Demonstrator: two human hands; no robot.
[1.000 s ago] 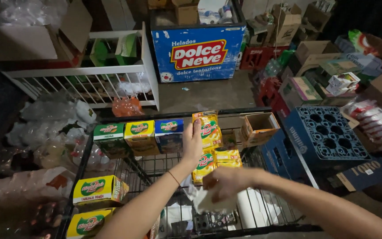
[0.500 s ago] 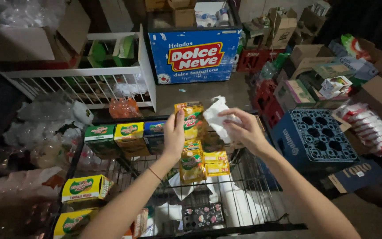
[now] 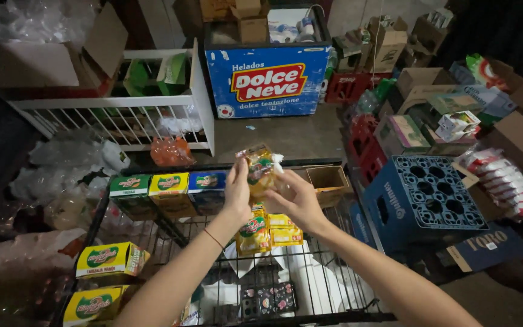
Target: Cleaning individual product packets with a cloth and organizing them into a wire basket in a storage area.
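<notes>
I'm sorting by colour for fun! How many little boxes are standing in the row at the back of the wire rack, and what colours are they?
Green box: 1
Yellow box: 1
Blue box: 1
Total: 3

They stand side by side on the wire rack, left of the left hand.

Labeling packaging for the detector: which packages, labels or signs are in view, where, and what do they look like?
Yellow packet: held up by left hand and right hand, clear-topped.
Three small boxes: cart's far edge, green, yellow, blue.
Two yellow boxes: cart's left side, green oval labels.
Blue freezer sign: behind, red-yellow logo panel.
Blue crate: right of cart.
</notes>
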